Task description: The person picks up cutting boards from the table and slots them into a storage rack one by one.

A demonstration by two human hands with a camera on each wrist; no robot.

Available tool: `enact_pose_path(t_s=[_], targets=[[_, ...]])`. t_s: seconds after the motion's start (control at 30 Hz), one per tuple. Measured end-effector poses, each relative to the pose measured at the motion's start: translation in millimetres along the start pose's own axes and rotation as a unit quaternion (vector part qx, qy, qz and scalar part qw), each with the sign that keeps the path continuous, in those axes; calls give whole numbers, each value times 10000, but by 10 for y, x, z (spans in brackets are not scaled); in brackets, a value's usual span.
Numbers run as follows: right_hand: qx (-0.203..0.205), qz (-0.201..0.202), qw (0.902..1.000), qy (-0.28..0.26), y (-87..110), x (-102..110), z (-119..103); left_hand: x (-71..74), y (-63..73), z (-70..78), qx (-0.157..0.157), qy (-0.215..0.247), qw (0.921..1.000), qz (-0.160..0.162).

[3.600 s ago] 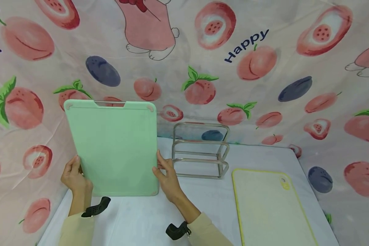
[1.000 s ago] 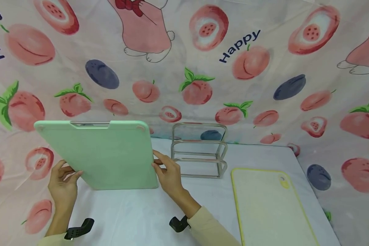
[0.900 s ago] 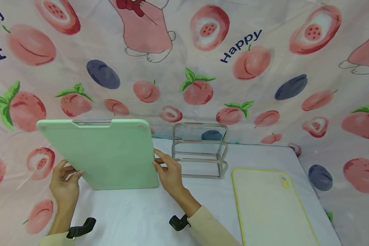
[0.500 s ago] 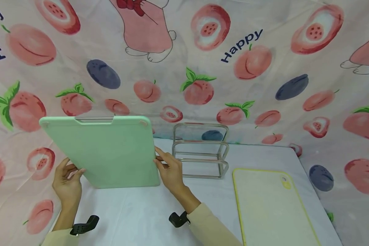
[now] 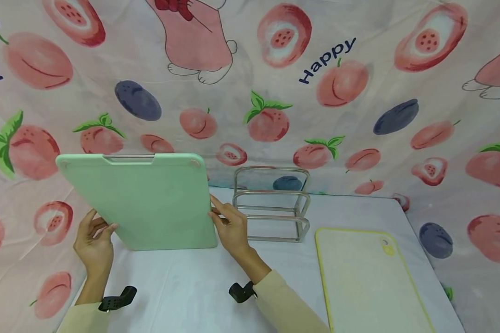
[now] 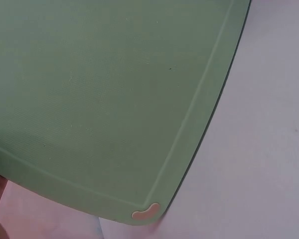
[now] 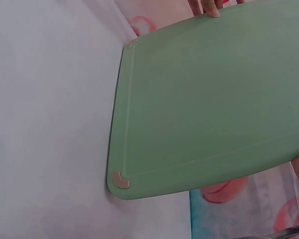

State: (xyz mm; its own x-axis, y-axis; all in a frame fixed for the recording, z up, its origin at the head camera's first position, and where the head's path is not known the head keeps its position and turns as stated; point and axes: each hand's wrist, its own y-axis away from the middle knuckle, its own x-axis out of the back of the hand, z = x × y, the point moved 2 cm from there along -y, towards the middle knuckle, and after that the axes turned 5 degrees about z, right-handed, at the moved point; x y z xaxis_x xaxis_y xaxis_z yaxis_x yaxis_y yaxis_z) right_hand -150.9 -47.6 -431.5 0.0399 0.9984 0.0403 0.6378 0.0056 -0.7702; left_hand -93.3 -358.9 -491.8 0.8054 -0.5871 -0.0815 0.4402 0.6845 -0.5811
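My left grip (image 5: 94,246) and right grip (image 5: 234,232) pinch opposite side edges of the tilted green board (image 5: 147,201); a metal rack (image 5: 271,192) stands nearby on the table (image 5: 179,291).

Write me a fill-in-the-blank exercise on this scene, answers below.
1. The left hand and right hand grip a board coloured ____.
2. In the head view, the rack stands to the held board's ____.
3. The pale board on the table has an edge coloured ____.
4. The backdrop bears the printed word ____.

Missing words: green; right; yellow; Happy
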Motion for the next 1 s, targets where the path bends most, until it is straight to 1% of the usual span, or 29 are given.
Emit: enact_pose_path(t_s=[0.13, 0.27, 0.33, 0.53, 0.73, 0.9, 1.0], targets=[[110, 29, 9999, -108, -7, -15, 34, -20, -14, -5, -52, -183, 9998, 1], [227, 74, 9997, -74, -26, -24, 60, -42, -34, -22, -45, -72, 9999, 58], [261, 90, 9996, -53, -39, -26, 70, -54, -42, -31, 30, -34, 10000, 81], [339, 88, 9994, -60, -85, -28, 107, -99, -57, -10, 149, -204, 9996, 144], [532, 156, 9984, -124, -120, -33, 156, -168, -47, -20, 132, -2, 9993, 348], [658, 255, 9975, -69, -137, -43, 182, -213, -39, -62, 163, -59, 9983, 548], [671, 276, 9974, -39, -127, -55, 234, -217, -34, -86, 172, -94, 9982, 573]])
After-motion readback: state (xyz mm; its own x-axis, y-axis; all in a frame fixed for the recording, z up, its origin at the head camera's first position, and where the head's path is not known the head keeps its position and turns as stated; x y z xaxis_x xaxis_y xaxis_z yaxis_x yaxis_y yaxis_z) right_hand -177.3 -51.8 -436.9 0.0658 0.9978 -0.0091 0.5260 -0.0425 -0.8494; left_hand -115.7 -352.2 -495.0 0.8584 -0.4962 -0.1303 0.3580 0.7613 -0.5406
